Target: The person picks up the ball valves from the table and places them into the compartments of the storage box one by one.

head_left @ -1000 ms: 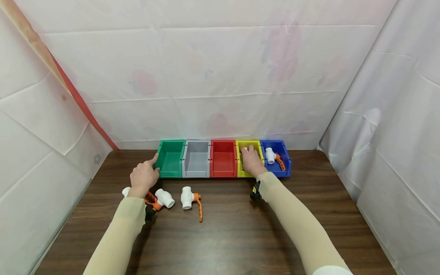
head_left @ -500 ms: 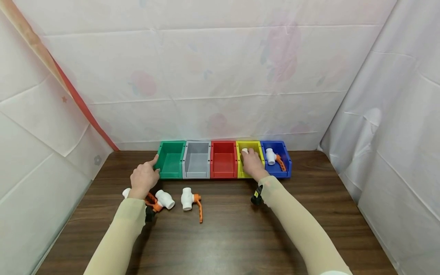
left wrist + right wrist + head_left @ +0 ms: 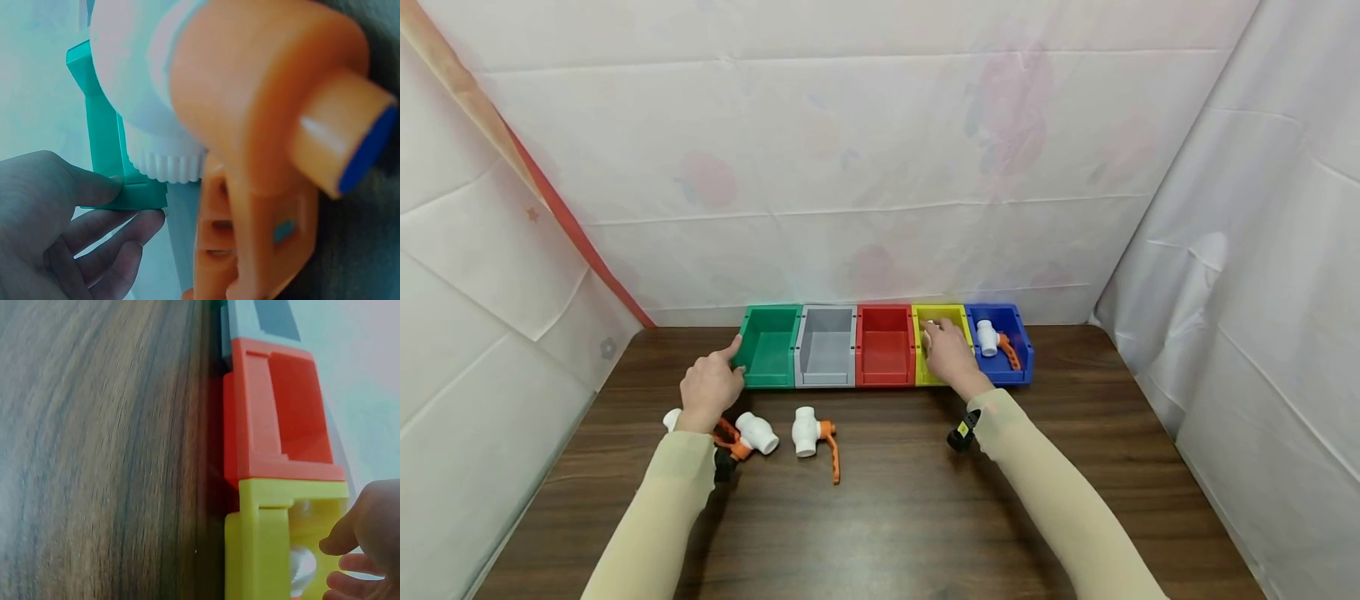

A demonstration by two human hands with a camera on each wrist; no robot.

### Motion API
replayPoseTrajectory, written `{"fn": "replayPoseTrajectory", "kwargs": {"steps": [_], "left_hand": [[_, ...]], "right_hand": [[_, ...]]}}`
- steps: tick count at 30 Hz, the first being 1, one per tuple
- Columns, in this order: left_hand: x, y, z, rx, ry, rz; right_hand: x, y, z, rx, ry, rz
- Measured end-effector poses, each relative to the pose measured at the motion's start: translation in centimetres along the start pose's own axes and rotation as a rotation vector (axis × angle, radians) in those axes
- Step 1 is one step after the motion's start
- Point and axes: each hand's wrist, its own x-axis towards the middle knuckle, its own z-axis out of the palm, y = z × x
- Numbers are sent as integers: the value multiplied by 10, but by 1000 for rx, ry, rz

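My left hand (image 3: 712,385) grips the left wall of the green bin (image 3: 747,379); in the left wrist view the thumb lies over its corner with fingers beneath. My right hand (image 3: 951,354) reaches into the yellow bin (image 3: 928,377). Inside that bin, a white ball valve (image 3: 303,570) is partly visible; the thumb and fingers look apart from it. On the table near my left wrist lies a white ball valve (image 3: 756,432) with an orange handle, and another white valve end (image 3: 672,419) shows behind the wrist. A further ball valve (image 3: 806,432) lies to their right.
A grey bin (image 3: 827,379) and a red bin (image 3: 886,377) stand between the green and yellow ones. The blue bin (image 3: 1024,375) at the right end holds a ball valve (image 3: 988,339). White cloth (image 3: 865,167) hangs behind the brown wooden table (image 3: 880,517).
My right hand has shifted slightly inside the yellow bin, and less of the white valve shows at its fingertips. The left hand keeps its place on the green bin.
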Motion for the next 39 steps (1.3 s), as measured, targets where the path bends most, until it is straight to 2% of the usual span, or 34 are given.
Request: {"fn": "replayPoseTrajectory", "kwargs": {"steps": [14, 23, 29, 39], "left_hand": [[0, 4, 1, 4, -2, -19], [-1, 7, -2, 13, -23, 5], [0, 6, -1, 25, -27, 3], [0, 4, 0, 32, -32, 1]], "right_hand": [[-21, -21, -6, 5, 97, -104], [-39, -44, 2, -4, 135, -314], [-54, -66, 9, 3, 102, -405], [-69, -89, 22, 25, 25, -478]]}}
